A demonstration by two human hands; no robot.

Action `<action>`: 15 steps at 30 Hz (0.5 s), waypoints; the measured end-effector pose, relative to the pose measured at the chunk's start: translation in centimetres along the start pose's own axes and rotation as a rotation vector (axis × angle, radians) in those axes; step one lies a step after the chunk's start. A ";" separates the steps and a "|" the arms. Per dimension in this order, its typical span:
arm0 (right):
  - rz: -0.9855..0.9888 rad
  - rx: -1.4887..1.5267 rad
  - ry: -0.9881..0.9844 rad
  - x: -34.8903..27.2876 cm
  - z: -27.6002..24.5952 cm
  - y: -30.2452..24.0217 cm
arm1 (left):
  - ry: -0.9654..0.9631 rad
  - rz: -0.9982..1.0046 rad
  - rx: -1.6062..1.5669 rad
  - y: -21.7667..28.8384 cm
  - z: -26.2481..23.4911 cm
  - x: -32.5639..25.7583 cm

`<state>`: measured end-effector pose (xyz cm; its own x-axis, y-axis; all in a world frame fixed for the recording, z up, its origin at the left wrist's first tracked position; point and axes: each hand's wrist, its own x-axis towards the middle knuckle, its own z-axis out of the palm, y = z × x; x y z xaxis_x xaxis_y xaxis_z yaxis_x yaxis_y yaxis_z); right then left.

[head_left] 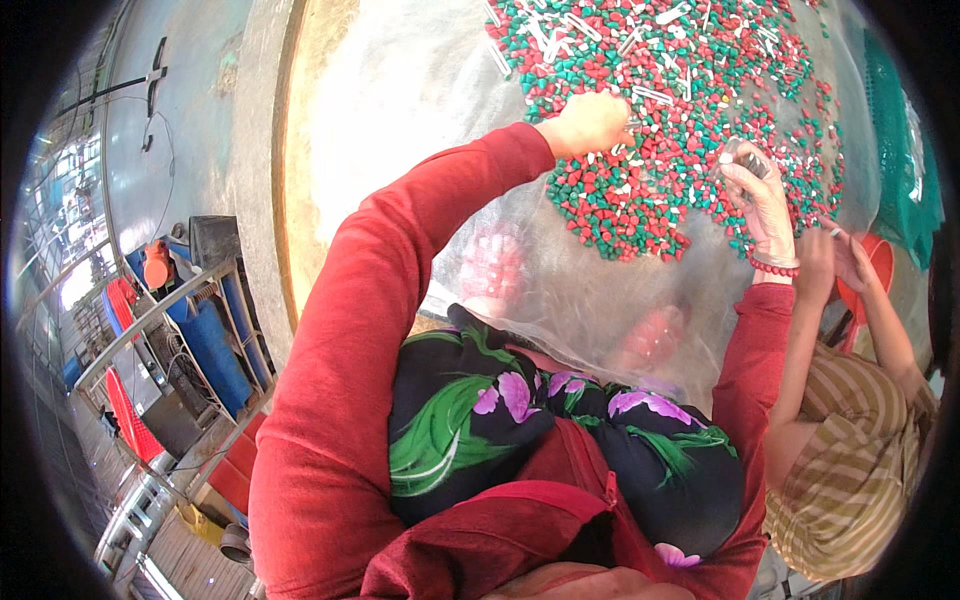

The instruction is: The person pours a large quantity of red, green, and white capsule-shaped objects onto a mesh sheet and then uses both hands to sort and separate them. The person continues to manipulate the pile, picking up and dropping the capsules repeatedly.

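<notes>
Pile of small red, green and white pieces lies loosely spread on a clear plastic sheet, with bare sheet on the pile's near side and to its left. Closest on the near side of the pile is the person's black cloth with purple flowers and green leaves, between 2 red sleeves.

A co-worker in a striped top sits to the near right of the pile; 2 hands of that co-worker are raised by its right edge, next to a red container.

Over the right part of the pile, the person's right hand has its fingers curled in, a greyish thing and a white bit showing at them; I cannot tell how firmly either is gripped. Its wrist wears 1 red beaded bracelet. At the pile's left edge, the left hand is palm down with its fingers bunched; I cannot tell whether they grip a piece.

Pale, slender strips lie scattered across the far part of the pile. Green mesh hangs to its right. Well apart, left of the pile, stand blue panels and a red mesh thing.
</notes>
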<state>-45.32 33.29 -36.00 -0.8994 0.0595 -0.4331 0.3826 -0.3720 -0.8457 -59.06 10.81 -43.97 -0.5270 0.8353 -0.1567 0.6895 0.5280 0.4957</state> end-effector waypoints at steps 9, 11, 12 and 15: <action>-0.144 0.634 -0.392 -0.2 0.4 -0.7 | -0.215 0.112 0.156 2.1 1.4 -1.4; -0.064 0.677 -0.380 0.2 0.5 -0.3 | -0.223 0.067 -0.038 1.1 0.9 -1.7; -0.004 0.600 -0.214 0.2 0.3 0.1 | -0.231 0.058 -0.139 0.8 0.4 -1.7; 0.157 0.564 -0.141 1.7 0.0 2.3 | -0.427 -0.113 -1.010 -0.1 -3.1 -2.6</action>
<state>-45.95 32.60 -38.65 -0.8751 -0.1453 -0.4616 0.3771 -0.8026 -0.4622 -59.29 8.17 -40.96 -0.2124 0.8769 -0.4311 -0.1781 0.3991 0.8995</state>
